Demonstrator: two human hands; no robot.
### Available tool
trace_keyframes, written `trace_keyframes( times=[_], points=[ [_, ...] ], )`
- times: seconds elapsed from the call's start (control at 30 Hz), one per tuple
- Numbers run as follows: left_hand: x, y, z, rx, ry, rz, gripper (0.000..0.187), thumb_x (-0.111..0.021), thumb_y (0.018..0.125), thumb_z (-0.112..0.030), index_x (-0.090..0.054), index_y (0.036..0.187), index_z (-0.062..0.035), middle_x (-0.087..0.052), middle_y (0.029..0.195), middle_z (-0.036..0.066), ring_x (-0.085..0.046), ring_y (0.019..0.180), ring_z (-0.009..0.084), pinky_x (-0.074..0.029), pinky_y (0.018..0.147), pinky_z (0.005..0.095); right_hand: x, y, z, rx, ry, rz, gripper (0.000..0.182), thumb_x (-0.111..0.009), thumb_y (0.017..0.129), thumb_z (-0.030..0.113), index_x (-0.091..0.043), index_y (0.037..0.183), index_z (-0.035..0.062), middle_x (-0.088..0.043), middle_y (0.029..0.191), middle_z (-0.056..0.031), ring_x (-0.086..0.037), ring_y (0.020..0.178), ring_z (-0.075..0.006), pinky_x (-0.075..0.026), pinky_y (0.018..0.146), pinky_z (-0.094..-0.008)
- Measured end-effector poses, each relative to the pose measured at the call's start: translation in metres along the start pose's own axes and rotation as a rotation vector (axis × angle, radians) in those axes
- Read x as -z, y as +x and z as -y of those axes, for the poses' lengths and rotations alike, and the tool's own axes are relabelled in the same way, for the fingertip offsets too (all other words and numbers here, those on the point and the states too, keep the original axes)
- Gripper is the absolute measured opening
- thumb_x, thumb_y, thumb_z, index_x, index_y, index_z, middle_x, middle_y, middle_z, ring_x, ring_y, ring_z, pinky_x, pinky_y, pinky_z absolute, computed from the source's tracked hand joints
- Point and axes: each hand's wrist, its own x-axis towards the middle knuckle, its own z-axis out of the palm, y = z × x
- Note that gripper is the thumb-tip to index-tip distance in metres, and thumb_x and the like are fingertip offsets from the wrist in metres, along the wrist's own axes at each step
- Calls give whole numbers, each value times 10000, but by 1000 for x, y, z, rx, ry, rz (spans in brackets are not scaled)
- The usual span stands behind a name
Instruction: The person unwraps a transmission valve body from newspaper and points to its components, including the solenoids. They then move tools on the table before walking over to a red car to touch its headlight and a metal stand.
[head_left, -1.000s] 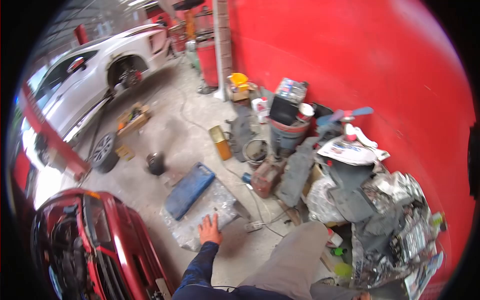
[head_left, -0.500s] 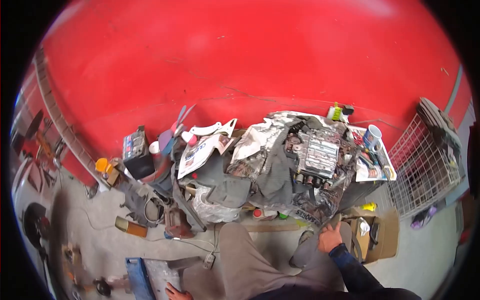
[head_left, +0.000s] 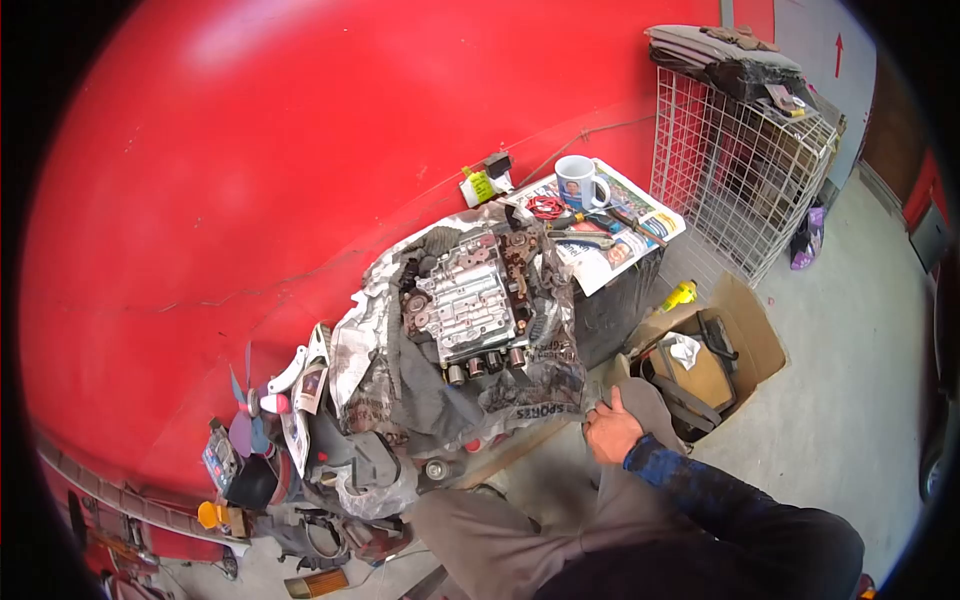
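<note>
My right hand (head_left: pixel 612 432) rests on my right knee (head_left: pixel 645 408), fingers apart over the grey trousers and nothing visible in them. My left hand is out of view. Ahead of my knees, a silvery valve body (head_left: pixel 470 305) with cylindrical solenoids along its near edge lies on dark, oil-stained cloth (head_left: pixel 425 395) and newspaper (head_left: pixel 545 400). Brownish metal parts (head_left: pixel 520 255) stand along its right side. Farther right, a white mug (head_left: pixel 580 182) with a picture sits on a newspaper (head_left: pixel 640 215), close to red wire (head_left: pixel 547 207) and several hand tools (head_left: pixel 595 228).
An open cardboard box (head_left: pixel 755 345) holding dark parts stands on the floor beside my right knee. Behind it is a white wire cage (head_left: pixel 720 190) with folded material on top. Left of the bench are a fan (head_left: pixel 250 410), a plastic bag (head_left: pixel 375 490) and an orange-lensed lamp (head_left: pixel 317 584).
My view has swung right, bringing the valve body, mug and cage nearer the middle. My left hand, earlier at the bottom left, has left the view. My right hand stays on my knee.
</note>
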Motion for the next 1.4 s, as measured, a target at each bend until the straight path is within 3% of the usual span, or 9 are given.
trace_keyframes(
  times=[0.07, 0.13, 0.33, 0.43, 0.53, 0.6, 0.67, 0.83, 1.4],
  points=[
    [32, 24, -113, -17, -217, -45, 685, -582, 953, -455, -434, 1511, -87, -436, 1502, 250, -426, 1379, 435, -308, 1143, 605, -2, 1, 0, 2, -7, -4, 304, -636, 788, 249, -763, 989, 59, -692, 1047, -125, -589, 1124, -337, -225, 1121, -718],
    [26, 51, -141, -324, -375, -84, 776, -689, 851, -139, -352, 1546, -61, -407, 1521, 259, -392, 1420, 387, -278, 1175, 492, 3, 1, -1, -3, 47, 35, 321, -638, 801, 247, -757, 1034, 61, -690, 1073, -132, -582, 1145, -342, -213, 1132, -709],
    [46, 93, -255, -403, -584, 96, 640, -733, 824, -233, -536, 1406, -59, -433, 1501, 234, -405, 1401, 417, -256, 1185, 517, 8, 6, 3, -9, 29, 113, 359, -636, 821, 251, -745, 1088, 37, -686, 1110, -146, -565, 1187, -359, -177, 1150, -706],
    [32, 100, -267, -584, -109, 141, 592, -717, 828, -248, -570, 1361, -35, -466, 1485, 219, -416, 1385, 419, -265, 1174, 540, 18, 3, 6, -8, 37, 138, 384, -644, 815, 267, -746, 1077, 6, -690, 1158, -163, -558, 1208, -365, -171, 1152, -704],
    [20, 106, -270, -570, -150, 132, 570, -746, 788, -273, -615, 1299, -55, -491, 1460, 214, -428, 1368, 420, -266, 1161, 566, 30, 5, 16, -40, 41, 258, 379, -642, 813, 267, -757, 1065, 9, -685, 1219, -176, -537, 1251, -375, -187, 1136, -693],
    [19, 107, -271, -595, -186, 145, 554, -749, 788, -279, -624, 1279, -55, -505, 1438, 211, -428, 1367, 427, -271, 1157, 573, 2, 22, 34, 47, 197, 424, 374, -678, 808, 349, -753, 1062, 85, -695, 1152, -147, -597, 1165, -357, -272, 1058, -735],
    [27, 112, -269, -671, -194, 220, 556, -753, 788, -282, -623, 1277, -51, -509, 1428, 213, -432, 1364, 430, -278, 1150, 581, -13, 50, 61, 167, 450, 635, 361, -676, 876, 369, -737, 1125, 114, -696, 1199, -158, -651, 1127, -386, -422, 945, -607],
    [58, 126, -262, -846, -218, 452, 533, -680, 844, -340, -626, 1299, -67, -518, 1425, 211, -429, 1380, 424, -235, 1173, 601, -27, 87, 108, 537, 233, 529, 290, -678, 845, 263, -755, 1040, 63, -715, 1085, -181, -670, 1083, -402, -463, 890, -607],
    [25, 178, -257, -1077, -215, 587, 504, -502, 927, -492, -702, 1209, -126, -609, 1311, 149, -507, 1317, 381, -253, 1150, 608, -52, 169, 126, 540, 463, 727, 329, -634, 803, 171, -761, 1065, 17, -744, 1076, -172, -706, 1033, -378, -520, 808, -550]
  ],
)
